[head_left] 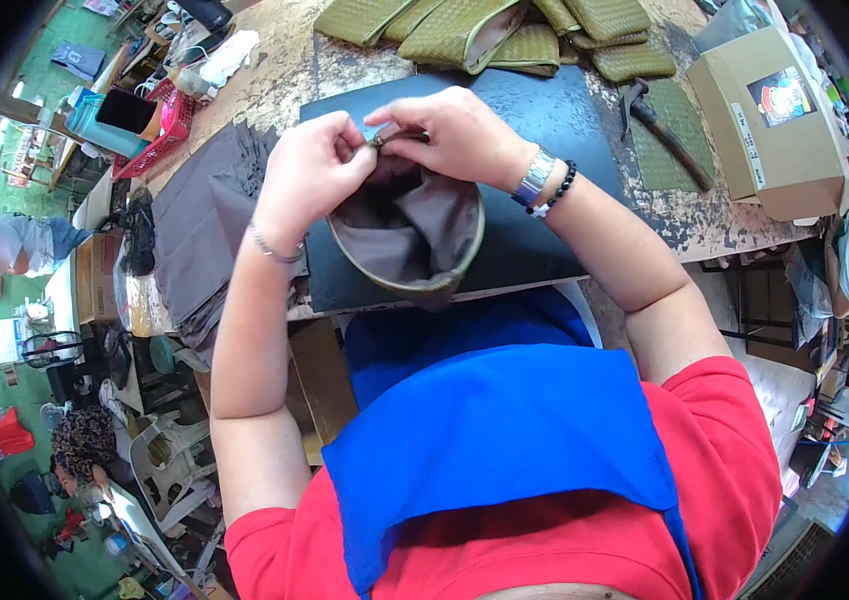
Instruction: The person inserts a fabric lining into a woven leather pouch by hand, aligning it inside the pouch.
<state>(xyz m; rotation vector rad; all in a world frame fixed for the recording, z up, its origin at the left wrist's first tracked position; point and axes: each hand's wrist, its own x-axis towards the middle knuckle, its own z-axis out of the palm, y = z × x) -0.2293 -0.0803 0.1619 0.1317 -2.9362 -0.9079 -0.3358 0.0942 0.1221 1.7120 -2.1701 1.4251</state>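
A pouch (409, 235) with dark brown lining and an olive edge gapes toward me over the black board (544, 200). My left hand (319, 165) pinches the far end of its edge. Beside it, almost touching, my right hand (459, 135) grips the same edge between thumb and fingers, with the index finger raised. A small dark piece, maybe a zipper end, shows between the fingertips; its detail is too small to tell.
Olive woven pouches (464, 35) lie piled at the back. A hammer (664, 135) rests on a woven olive piece at right, beside a cardboard box (769, 130). Dark fabric sheets (194, 220) are stacked at left, near a red basket (169, 130). Other people sit farther left.
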